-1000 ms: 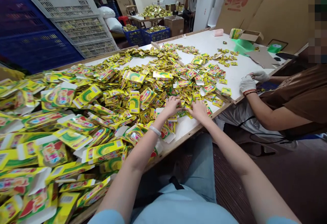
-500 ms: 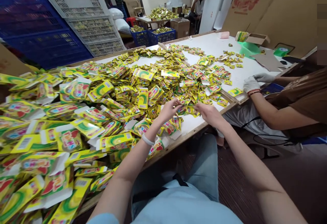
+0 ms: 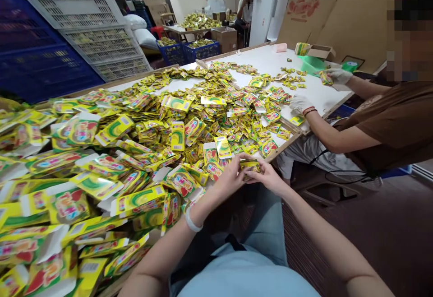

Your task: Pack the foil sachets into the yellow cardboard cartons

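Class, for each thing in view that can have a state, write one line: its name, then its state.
Left hand: grip closed on yellow packets
Right hand: grip closed on them too
Bottom-left cartons: several flaps open
Pale wristband: worn
Co-worker's gloves: worn
Blue crates: filled
Brown box beside the crates: top open

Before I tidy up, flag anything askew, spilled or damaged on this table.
The printed boxes lie heaped at many angles, several with end flaps open, and small packets are scattered across the white tabletop. That looks untidy, but I see no clear damage.
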Demonstrator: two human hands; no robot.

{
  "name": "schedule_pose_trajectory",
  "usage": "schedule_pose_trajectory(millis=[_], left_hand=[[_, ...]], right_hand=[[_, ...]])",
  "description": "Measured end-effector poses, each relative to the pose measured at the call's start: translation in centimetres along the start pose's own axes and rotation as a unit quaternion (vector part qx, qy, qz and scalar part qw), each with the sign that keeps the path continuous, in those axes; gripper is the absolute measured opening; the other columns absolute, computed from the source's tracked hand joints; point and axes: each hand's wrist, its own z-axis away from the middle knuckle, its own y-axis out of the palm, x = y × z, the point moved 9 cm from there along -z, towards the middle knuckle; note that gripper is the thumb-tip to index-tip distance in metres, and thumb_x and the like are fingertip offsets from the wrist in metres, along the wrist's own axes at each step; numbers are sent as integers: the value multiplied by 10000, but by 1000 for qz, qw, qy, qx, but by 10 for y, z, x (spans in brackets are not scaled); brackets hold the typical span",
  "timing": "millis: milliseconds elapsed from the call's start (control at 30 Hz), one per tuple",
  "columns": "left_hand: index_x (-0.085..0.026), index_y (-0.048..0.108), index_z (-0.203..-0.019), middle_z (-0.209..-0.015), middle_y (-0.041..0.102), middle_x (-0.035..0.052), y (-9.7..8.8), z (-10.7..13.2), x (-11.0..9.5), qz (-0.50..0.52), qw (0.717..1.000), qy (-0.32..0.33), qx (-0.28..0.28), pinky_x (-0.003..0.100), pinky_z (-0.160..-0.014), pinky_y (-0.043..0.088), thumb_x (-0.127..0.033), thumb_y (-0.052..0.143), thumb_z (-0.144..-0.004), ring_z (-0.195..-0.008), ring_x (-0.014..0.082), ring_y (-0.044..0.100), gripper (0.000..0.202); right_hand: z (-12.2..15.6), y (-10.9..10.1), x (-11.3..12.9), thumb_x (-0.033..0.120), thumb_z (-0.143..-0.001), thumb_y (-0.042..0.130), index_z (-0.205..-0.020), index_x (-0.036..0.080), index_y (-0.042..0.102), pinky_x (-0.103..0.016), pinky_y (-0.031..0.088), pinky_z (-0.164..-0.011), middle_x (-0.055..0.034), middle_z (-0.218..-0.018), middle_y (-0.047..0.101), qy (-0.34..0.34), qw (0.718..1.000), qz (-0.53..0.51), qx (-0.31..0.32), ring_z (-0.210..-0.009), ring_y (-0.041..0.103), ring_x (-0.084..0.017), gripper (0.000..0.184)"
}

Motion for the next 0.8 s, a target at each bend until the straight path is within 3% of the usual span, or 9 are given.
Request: schedule_pose_trajectory(millis=[33,100,200,267,367,433,600,700,800], left_hand=[[-199,559,-1179,-1157,631,107,9,1,-3,-12,1000,15,1,304,-769,519,-292,534,-930,-898,189,634,268],[-208,501,-1240,-1218,598,123,27,-6,-6,-46,998,31,-3,340,-875,507,-266,471,-959,-1027,214,622,288],[-204,470,-1284,-1238,587,134,53,-44,-1,-146,989,14,-9,365,-966,466,-262,434,-982,-1121,235,595,309],[-183,506,-1245,-1222,598,144,73,-81,11,-248,968,-19,20,380,-1005,434,-269,448,-982,-1168,256,566,282],[-135,565,-1146,-1185,607,180,92,-131,34,-338,938,-61,49,446,-1018,404,-338,563,-935,-1204,328,523,293],[-134,593,-1067,-1130,614,176,97,-149,46,-345,935,-67,56,460,-991,416,-380,675,-857,-1177,353,526,334],[-152,584,-1054,-1098,595,124,87,-142,58,-350,932,-58,68,371,-954,441,-352,624,-890,-1076,258,572,262],[-105,520,-1185,-1209,563,175,83,-135,53,-355,931,-68,58,379,-994,420,-401,650,-875,-1164,279,540,448],[-82,502,-1204,-1255,556,225,93,-143,48,-352,931,-91,42,427,-1039,380,-403,668,-864,-1238,328,505,496]], right_hand=[[9,0,-12,451,-803,716,-1138,248,581,-321,601,-612,-21,-941,699,43,995,-91,-16,-709,694,-170,414],[25,-8,-29,467,-699,801,-982,222,637,-330,602,-567,-7,-816,702,98,979,-167,-64,-610,679,-172,408],[47,-43,-40,479,-616,855,-848,208,649,-296,571,-494,4,-693,687,114,965,-168,-168,-527,647,-164,412],[60,-69,-46,501,-603,859,-830,200,637,-255,524,-439,9,-641,674,117,956,-158,-216,-485,622,-147,437],[77,-98,-56,522,-624,847,-821,180,608,-201,422,-367,15,-567,649,123,951,-144,-246,-414,552,-109,461],[88,-110,-62,546,-632,836,-815,171,596,-191,380,-345,13,-533,637,127,948,-138,-257,-378,501,-90,482],[96,-116,-72,606,-691,769,-803,192,557,-213,411,-363,33,-555,608,126,947,-153,-254,-389,495,-91,479],[84,-114,-80,605,-731,735,-856,210,540,-209,407,-373,58,-578,584,118,949,-160,-246,-402,488,-85,457],[69,-109,-83,632,-744,706,-879,205,549,-200,367,-359,61,-570,572,111,952,-148,-244,-392,463,-81,474]])
